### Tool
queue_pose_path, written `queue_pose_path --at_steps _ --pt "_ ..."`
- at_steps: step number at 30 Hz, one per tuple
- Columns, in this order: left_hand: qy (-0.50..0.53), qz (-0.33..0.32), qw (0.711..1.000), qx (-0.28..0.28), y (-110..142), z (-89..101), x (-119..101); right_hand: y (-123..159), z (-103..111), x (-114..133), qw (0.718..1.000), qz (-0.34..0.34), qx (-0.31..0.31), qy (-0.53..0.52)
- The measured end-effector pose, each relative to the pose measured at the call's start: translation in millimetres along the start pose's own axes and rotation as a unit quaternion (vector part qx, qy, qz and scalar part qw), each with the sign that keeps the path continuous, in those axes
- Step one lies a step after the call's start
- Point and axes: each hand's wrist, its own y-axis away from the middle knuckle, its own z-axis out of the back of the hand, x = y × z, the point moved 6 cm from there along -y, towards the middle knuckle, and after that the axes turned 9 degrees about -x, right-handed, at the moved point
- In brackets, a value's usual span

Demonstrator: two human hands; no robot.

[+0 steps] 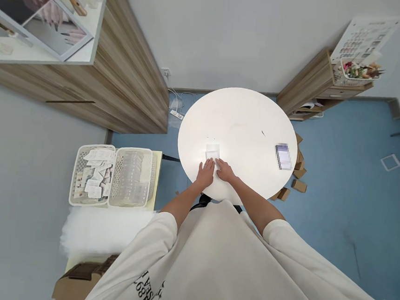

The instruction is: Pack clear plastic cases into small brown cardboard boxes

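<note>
A small flat whitish packet (pixel 212 150) lies on the round white table (pixel 245 114), left of the middle and close to the near edge. Its far part looks paler and thinner than the near part; what it contains cannot be made out. My left hand (pixel 205 174) has a ring on a finger and rests its fingertips on the packet's near edge. From the right, my right hand (pixel 225 171) meets the same edge with its fingers closed against it. The two hands nearly touch, and they hide the packet's nearest part.
A pixelated phone-like object (pixel 284 156) lies at the table's right. Left stand a white basket of printed packets (pixel 94 173), a basket of clear plastic pieces (pixel 131 176) and a white sheet stack (pixel 109 230). Brown boxes (pixel 299 186) lie on the floor, right.
</note>
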Motion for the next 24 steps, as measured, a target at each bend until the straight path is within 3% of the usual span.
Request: queue_pose_path --at_steps 7,12,18,24 --pt "-0.014 0.002 1.0 0.02 -5 1.0 -6 29 8 -11 0.999 -0.041 -0.005 0.011" --pt "-0.03 0.023 0.999 -0.016 6 2.2 -20 61 11 -32 0.997 -0.06 -0.026 0.028" --pt "-0.025 0.063 0.995 -0.067 45 -4.4 -56 100 26 -53 0.996 -0.01 -0.034 0.076" --pt "-0.001 0.098 0.989 -0.109 97 -35.5 -109 152 28 -78 0.992 0.044 -0.058 0.101"
